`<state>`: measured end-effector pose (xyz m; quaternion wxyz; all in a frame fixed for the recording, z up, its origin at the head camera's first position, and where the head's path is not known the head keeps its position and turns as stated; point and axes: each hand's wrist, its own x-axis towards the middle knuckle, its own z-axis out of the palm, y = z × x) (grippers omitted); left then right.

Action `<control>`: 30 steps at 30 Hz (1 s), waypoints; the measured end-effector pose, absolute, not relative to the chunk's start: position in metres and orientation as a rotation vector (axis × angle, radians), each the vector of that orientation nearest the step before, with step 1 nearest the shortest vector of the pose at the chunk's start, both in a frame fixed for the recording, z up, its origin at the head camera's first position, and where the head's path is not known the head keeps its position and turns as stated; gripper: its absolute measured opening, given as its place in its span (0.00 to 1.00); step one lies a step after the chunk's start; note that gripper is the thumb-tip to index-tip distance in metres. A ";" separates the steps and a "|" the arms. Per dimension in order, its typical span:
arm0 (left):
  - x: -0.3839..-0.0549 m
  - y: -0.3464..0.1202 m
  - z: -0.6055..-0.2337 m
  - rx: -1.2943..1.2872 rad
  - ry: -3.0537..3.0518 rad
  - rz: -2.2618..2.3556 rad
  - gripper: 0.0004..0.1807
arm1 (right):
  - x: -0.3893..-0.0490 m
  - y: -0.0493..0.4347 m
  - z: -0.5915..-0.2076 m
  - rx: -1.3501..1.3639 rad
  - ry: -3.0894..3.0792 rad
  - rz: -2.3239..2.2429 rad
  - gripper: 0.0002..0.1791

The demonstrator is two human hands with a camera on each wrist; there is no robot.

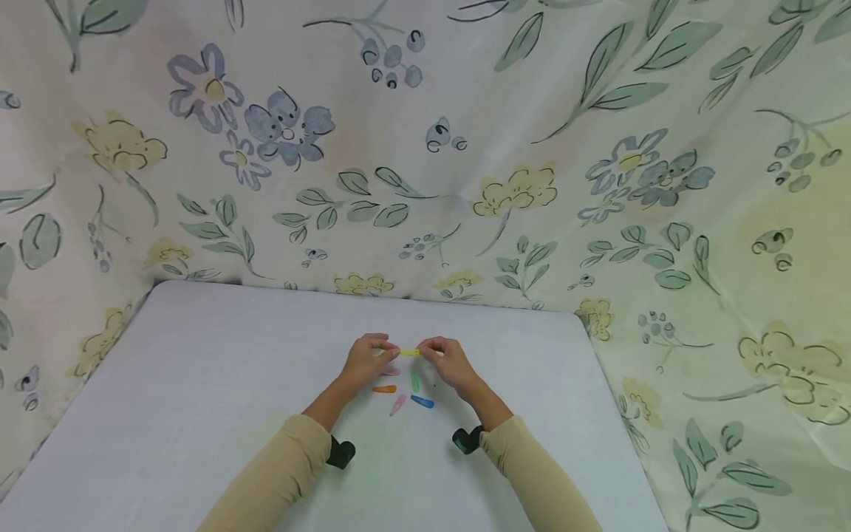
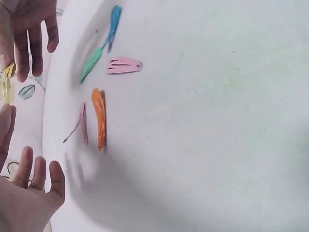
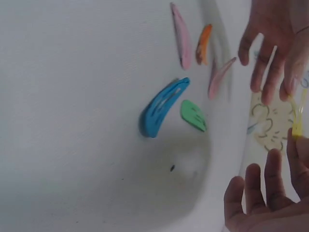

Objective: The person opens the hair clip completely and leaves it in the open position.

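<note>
Both hands pinch a yellow snap hair clip (image 1: pixel 408 352) above the far middle of the table. My left hand (image 1: pixel 364 360) has one end between thumb and forefinger, and my right hand (image 1: pixel 453 362) grips the opposite end. In the left wrist view the yellow clip (image 2: pixel 7 84) shows slotted arms, partly cut off by the frame edge. The other fingers of each hand are spread apart. Below the hands lie an orange clip (image 2: pixel 99 118), a green clip (image 3: pixel 193 115), a blue clip (image 3: pixel 163 108), a pink clip (image 2: pixel 124 66) and a mauve-pink clip (image 2: pixel 83 123) with its arms apart.
The clips lie on a white-covered table (image 1: pixel 199 399). A floral cloth (image 1: pixel 372 148) hangs behind and beside it. Black wrist devices (image 1: pixel 342 452) sit at both sleeve cuffs. One small dark speck (image 3: pixel 172 168) lies near the green clip.
</note>
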<state>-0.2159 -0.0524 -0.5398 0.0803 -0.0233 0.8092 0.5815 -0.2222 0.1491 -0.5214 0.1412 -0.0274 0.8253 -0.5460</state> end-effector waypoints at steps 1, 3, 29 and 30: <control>-0.216 -0.051 -0.542 -0.039 2.482 1.699 0.08 | -0.221 0.149 -0.523 -0.106 2.431 -1.541 0.11; -0.215 -0.049 -0.544 0.019 2.574 1.650 0.06 | -0.220 0.149 -0.527 -0.214 2.554 -1.445 0.09; -0.208 -0.038 -0.567 0.167 2.931 1.316 0.02 | -0.224 0.143 -0.563 -0.499 2.994 -0.803 0.06; -0.208 -0.038 -0.568 0.176 2.940 1.306 0.02 | -0.224 0.143 -0.564 -0.495 2.996 -0.790 0.07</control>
